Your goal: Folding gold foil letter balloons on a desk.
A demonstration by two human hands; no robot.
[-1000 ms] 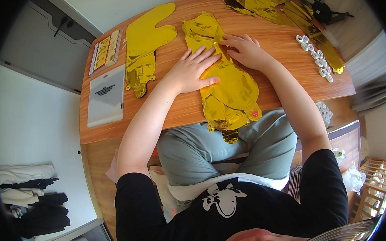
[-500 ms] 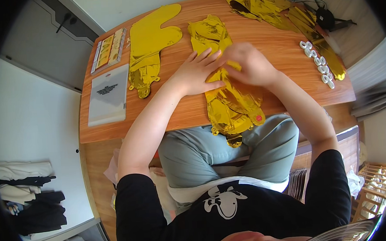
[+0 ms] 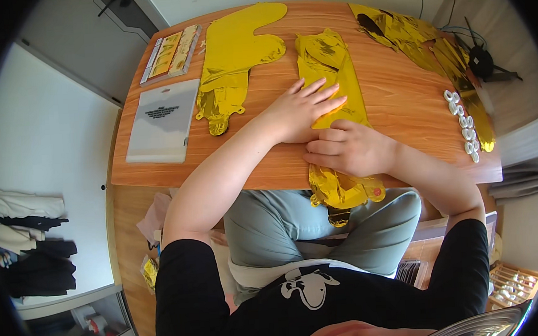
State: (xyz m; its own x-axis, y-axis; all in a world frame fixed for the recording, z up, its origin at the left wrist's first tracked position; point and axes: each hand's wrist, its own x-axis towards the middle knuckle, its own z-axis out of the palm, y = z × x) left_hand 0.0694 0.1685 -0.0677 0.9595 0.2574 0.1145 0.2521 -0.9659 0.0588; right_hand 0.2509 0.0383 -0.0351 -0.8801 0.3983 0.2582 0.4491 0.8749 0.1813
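Observation:
A flat, uninflated gold foil balloon (image 3: 351, 80) lies lengthwise on the table in front of me, its near end hanging over the edge above my lap. My left hand (image 3: 302, 112) rests palm down on its middle, fingers spread. Just nearer to me, my right hand (image 3: 355, 150) has curled fingers closed on the foil, hiding part of it; the fingertips are partly out of sight. To the left lies another flat gold foil balloon (image 3: 237, 43), smooth at its far part and crinkled at its tabbed near end.
More crumpled gold foil (image 3: 399, 27) lies at the far right, beside a black device with antennas (image 3: 480, 62). White ribbon rolls (image 3: 467, 132) line the table's right side. On the left are a clear plastic bag (image 3: 156, 135) and a flat package (image 3: 173, 54). The wooden table (image 3: 268, 162) ends before my lap.
My right hand has come nearer to me along the balloon, its fingers now curled on the foil. My left hand stays flat on it. The whole view has shifted.

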